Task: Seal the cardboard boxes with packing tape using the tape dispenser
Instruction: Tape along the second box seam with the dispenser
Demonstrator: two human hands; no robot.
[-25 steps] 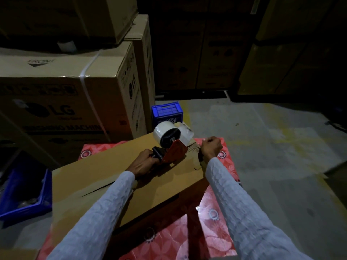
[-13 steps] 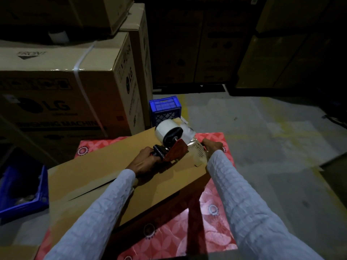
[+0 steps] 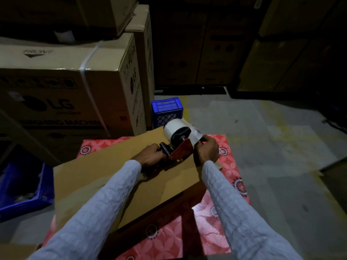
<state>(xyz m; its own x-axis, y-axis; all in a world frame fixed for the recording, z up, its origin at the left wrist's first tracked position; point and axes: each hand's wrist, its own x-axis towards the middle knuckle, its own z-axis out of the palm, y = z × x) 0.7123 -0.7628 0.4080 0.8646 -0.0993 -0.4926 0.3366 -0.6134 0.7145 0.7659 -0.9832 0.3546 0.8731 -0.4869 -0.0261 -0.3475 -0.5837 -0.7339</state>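
A flat brown cardboard box (image 3: 105, 181) lies on a table under a red flowered cloth (image 3: 221, 201). A red tape dispenser (image 3: 181, 150) with a white tape roll (image 3: 173, 129) sits on the box's far right corner. My left hand (image 3: 150, 156) grips the dispenser's black handle. My right hand (image 3: 208, 148) pinches the free end of the tape just right of the dispenser, at the box's right edge. A slit between the box flaps runs along the lid beneath my left forearm.
Large LG washing machine cartons (image 3: 62, 87) are stacked at the left. A blue plastic crate (image 3: 166, 111) stands on the floor behind the table, and another blue bin (image 3: 24, 188) sits at the left. Grey concrete floor (image 3: 272, 147) stretches to the right, with dark cartons at the back.
My right hand has come back up from the box's right edge to the dispenser's mouth and now holds the tape there. The left hand keeps its grip on the handle.
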